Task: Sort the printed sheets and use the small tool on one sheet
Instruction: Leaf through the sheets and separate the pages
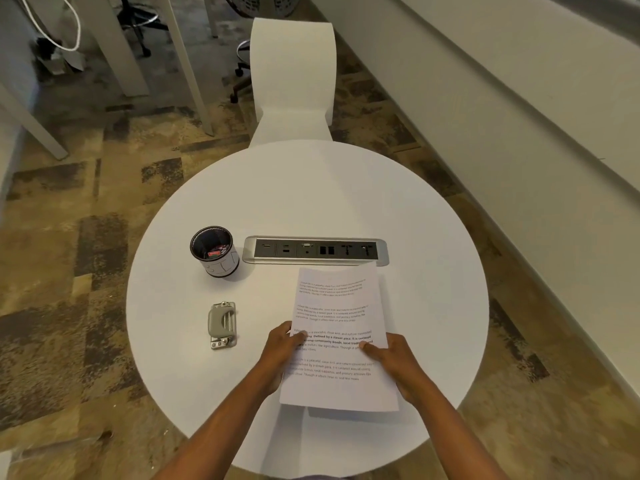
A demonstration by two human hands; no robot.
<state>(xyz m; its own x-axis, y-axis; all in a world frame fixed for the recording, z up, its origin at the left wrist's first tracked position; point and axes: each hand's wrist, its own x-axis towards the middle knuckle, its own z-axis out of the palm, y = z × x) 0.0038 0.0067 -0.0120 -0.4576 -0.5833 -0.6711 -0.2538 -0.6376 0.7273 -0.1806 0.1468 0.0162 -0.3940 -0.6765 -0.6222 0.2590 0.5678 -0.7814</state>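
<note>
We grip the white printed paper sheets [337,337] at lower centre, left hand [280,355] and right hand [398,365] thumbs pinching their side edges; the small grey metal hole punch [222,325] lies apart at left.

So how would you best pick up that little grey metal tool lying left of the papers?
Probably from above, pinching the grey tool across its two long sides. It lies flat on the table, narrow enough to span, with clear space around it. The left hand is nearer.
</note>
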